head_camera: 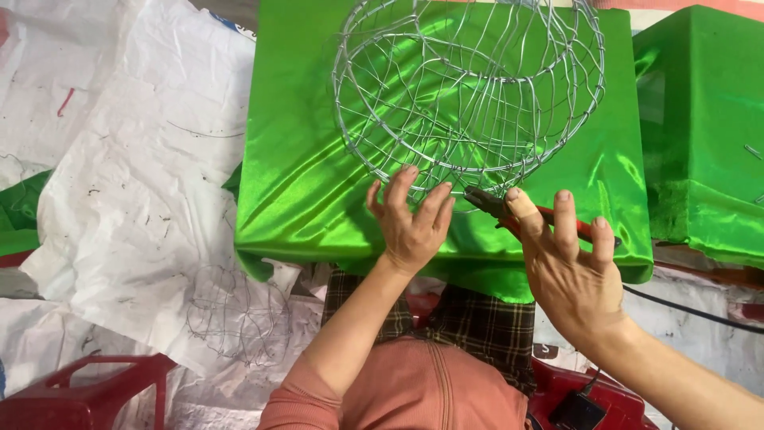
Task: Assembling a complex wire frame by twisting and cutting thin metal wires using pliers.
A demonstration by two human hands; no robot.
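The left hand (410, 227) lay spread, fingers loose, its fingertips touching the lower rim of a round wire basket frame (469, 87) just beyond it. The right hand (569, 267) gripped red-handled pliers (509, 211), whose dark nose met the frame's rim between the two hands. Under both hands, shiny green cloth (318, 183) covered the bench; crumpled white paper (135, 183) lay left of them.

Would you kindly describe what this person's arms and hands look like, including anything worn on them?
Both hands are bare: the left hand and right hand show no gloves, rings or watch. The left forearm is uncovered up to a salmon-pink sleeve pushed to the elbow. The right forearm is bare as far as the picture shows.
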